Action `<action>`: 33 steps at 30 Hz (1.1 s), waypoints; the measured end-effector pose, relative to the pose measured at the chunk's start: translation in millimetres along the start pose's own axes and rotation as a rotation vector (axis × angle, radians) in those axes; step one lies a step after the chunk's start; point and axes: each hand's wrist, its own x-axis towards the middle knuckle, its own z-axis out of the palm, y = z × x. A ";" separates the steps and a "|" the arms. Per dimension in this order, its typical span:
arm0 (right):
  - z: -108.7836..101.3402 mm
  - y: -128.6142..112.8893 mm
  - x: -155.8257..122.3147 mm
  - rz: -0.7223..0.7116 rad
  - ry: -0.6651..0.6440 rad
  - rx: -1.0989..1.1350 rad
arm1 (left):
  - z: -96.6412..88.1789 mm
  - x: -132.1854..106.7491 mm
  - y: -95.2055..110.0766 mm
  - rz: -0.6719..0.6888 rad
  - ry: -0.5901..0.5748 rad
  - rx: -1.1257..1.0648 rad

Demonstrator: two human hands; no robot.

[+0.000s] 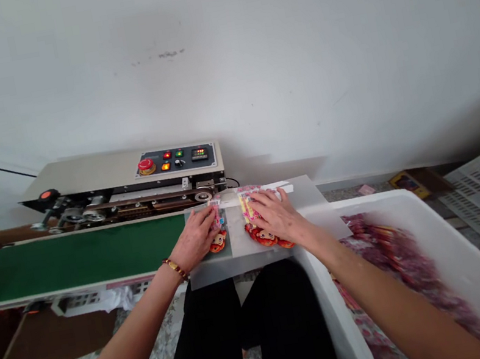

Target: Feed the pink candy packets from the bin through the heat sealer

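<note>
packets (265, 236) lie beneath the right hand (278, 215), fingers loosely spread; the left hand (195, 239), fingers closer together, covers another packet (218, 243), whether pinched i cannot tell. shiny and printed, their long axes run near-far, rounded red ends pointing near, on a smooth translucent sheet (312, 194) at the green belt (73, 260)'s right end.

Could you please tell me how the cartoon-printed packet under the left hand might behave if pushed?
The cartoon-printed packet would probably slide rather than roll, since it lies flat beneath the left hand. It is likely light, as it looks small and thin. It seems unlikely to tip, lying so low.
</note>
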 end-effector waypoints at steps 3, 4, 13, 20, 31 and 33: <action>0.7 -0.2 3.1 -0.023 0.004 -0.014 | -8.8 -8.8 -8.0 -0.015 -0.014 0.012; 0.8 -1.9 5.7 -0.032 0.004 -0.021 | -12.8 -13.3 -13.1 -0.026 -0.018 0.021; 14.4 -42.7 45.0 -0.139 -0.009 -0.001 | -48.1 -46.5 -47.9 -0.220 0.144 0.237; 0.4 -23.4 18.1 -0.030 0.012 -0.019 | 13.7 10.9 33.3 -0.062 0.051 -0.006; 8.3 -21.0 16.9 -0.114 -0.038 -0.001 | -33.6 -20.7 -41.1 -0.043 -0.096 -0.045; 12.9 -26.3 25.2 -0.136 -0.041 0.010 | -47.9 -30.9 -56.4 -0.092 -0.103 0.013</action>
